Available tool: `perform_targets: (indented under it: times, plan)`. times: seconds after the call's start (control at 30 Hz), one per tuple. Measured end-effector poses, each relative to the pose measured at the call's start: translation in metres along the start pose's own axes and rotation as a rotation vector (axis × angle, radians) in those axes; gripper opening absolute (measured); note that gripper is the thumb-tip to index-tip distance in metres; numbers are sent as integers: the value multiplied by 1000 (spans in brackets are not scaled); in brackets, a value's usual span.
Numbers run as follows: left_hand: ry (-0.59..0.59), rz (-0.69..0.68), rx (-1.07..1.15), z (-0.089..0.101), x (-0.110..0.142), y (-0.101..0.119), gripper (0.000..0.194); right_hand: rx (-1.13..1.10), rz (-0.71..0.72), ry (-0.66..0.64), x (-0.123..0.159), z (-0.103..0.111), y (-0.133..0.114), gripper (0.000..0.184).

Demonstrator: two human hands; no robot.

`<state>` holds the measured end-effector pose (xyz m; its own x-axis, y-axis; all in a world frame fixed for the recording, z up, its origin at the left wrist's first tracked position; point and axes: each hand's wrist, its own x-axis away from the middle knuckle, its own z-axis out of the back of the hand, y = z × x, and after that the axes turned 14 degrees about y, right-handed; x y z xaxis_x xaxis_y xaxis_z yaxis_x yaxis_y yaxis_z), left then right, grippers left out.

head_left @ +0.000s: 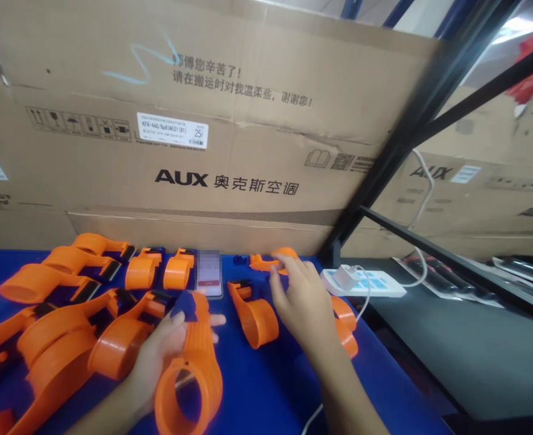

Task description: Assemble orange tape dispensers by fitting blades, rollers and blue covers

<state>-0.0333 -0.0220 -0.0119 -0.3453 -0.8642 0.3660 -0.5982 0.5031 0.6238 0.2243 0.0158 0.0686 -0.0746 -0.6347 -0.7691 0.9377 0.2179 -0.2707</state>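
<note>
My left hand (167, 338) is closed around an orange tape dispenser (198, 344) with a blue piece at its top end and its ring toward me. My right hand (300, 299) is bent over the table, thumb and fingers apart, with nothing visible between them. Just beyond its fingertips lies another orange dispenser (263, 262), partly hidden by the hand; contact cannot be made out. Left of this hand, a tape dispenser (258, 323) rests with its ring toward me. More orange rings (345, 317) show behind my right wrist.
Several orange dispensers (44, 283) cover the left of the blue tabletop (248, 386). A phone (209, 284) stands near the back. At the right edge lies a white power strip (366, 283) with a charger and cable. Behind are a large carton (230, 139) and a black metal frame (397, 145).
</note>
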Motion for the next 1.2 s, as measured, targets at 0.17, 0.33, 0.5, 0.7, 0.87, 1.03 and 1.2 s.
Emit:
perform_targets:
  times: [0.17,0.33,0.5,0.7,0.87,1.03,1.2]
  plan:
    - [81,101,60,-5,-1,1,65,452,-50,-389,-4,-21,31,46]
    - [50,75,75,-12,2,5,54,450,-68,-447,-2,-28,37,41]
    - [32,81,74,-14,4,7,51,422,-100,-421,-4,-30,39,39]
    - [12,80,84,-11,1,3,50,345,-148,-315,-11,-24,42,36]
    - [-66,34,52,-7,3,2,55,86,-146,170,-18,-4,33,26]
    - [-220,-132,-12,-5,12,-3,63,-311,62,576,0,14,-9,21]
    - [-209,-217,-86,0,18,-18,70,-700,121,325,40,11,-60,43]
